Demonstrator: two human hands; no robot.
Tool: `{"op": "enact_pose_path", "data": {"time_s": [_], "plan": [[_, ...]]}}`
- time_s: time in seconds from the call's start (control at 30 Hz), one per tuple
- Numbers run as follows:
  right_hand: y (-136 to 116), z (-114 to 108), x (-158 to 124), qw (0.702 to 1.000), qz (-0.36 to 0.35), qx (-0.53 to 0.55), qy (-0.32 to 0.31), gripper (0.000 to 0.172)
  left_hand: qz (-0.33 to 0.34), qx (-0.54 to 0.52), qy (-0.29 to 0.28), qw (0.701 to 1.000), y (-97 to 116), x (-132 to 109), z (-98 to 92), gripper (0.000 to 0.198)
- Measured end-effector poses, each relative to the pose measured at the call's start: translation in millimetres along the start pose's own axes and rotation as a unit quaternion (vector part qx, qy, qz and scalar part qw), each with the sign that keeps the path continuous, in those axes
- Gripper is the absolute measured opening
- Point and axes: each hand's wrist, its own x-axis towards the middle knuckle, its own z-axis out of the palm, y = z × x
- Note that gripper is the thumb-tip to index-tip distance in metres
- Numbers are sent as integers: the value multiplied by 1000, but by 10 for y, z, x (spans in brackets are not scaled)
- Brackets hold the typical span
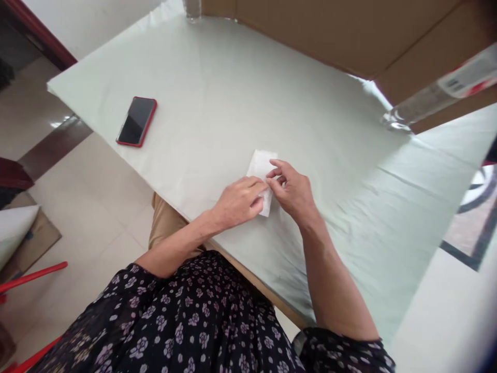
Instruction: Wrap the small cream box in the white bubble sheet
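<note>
On the pale green cloth near the table's front edge lies a small folded white tissue (261, 163), longer than it is wide. My left hand (241, 201) rests across its left side and middle, fingers stretched out flat and thumb apart below them. From the right, my right hand (292, 190) meets the tissue at its middle edge, thumb and a bent finger pinched together while the index finger arches above. The fingertips of both hands nearly touch there. My hands cover part of the tissue, so its middle is hidden.
A phone (136, 122) in a red case lies on the left of the cloth-covered table (217, 98). A big cardboard box (310, 31) stands at the back, with a clear plastic-wrapped post (430, 103) at its right. Red bars (34, 277) show at lower left.
</note>
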Motion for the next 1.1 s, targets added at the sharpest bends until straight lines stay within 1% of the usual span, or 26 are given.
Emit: {"op": "enact_pose_path", "data": {"time_s": [0.07, 0.13, 0.17, 0.23, 0.33, 0.37, 0.43, 0.5, 0.6, 0.67, 0.73, 0.77, 0.87, 0.93, 1.0, 1.03, 1.07, 1.1], "plan": [[27, -8, 22, 999, 30, 10, 36, 45, 4, -6, 4, 1000, -26, -4, 12, 26], [75, -5, 82, 996, 66, 21, 56, 46, 10, -13, 15, 1000, -36, -17, 18, 25], [104, 1, 128, 995, 82, 29, 51, 48, 14, -15, 20, 1000, -38, -26, 20, 25], [161, 24, 240, 993, 107, 48, 19, 51, 18, -15, 36, 999, -39, -43, 25, 23], [215, 82, 415, 989, 122, 83, -7, 51, 17, -17, 52, 998, -43, -61, 43, 25], [215, 105, 461, 987, 124, 101, -10, 48, 16, -19, 55, 998, -44, -65, 51, 25], [184, 145, 515, 979, 124, 159, -14, 36, 15, -24, 56, 998, -44, -71, 64, 25], [119, 161, 515, 962, 119, 245, -24, 23, 11, -30, 57, 998, -49, -72, 72, 25], [-15, 114, 429, 932, 94, 349, -40, 20, 4, -38, 49, 998, -64, -71, 67, 25], [-111, 44, 336, 928, 72, 365, -35, 20, 2, -42, 38, 998, -70, -75, 59, 24], [-198, -28, 226, 938, 46, 343, -16, 19, -11, -41, 42, 998, -65, -88, 61, 23], [-235, -57, 164, 946, 33, 322, -5, 19, -25, -39, 54, 997, -58, -97, 67, 22], [-305, -90, -44, 967, 1, 254, 24, 17, -80, -28, 113, 990, -31, -129, 110, 22], [-313, -72, -194, 973, -23, 226, 39, 14, -100, -24, 153, 983, -18, -145, 148, 29], [-295, -36, -337, 978, -47, 200, 48, 13, -98, -17, 178, 979, -15, -153, 179, 40], [-280, -16, -401, 980, -57, 183, 47, 14, -92, -11, 180, 979, -18, -153, 190, 44], [-262, 2, -459, 983, -67, 165, 43, 16, -84, -5, 174, 981, -22, -152, 196, 44], [-243, 20, -510, 985, -79, 146, 38, 19, -76, 2, 159, 984, -30, -149, 197, 39]]}}
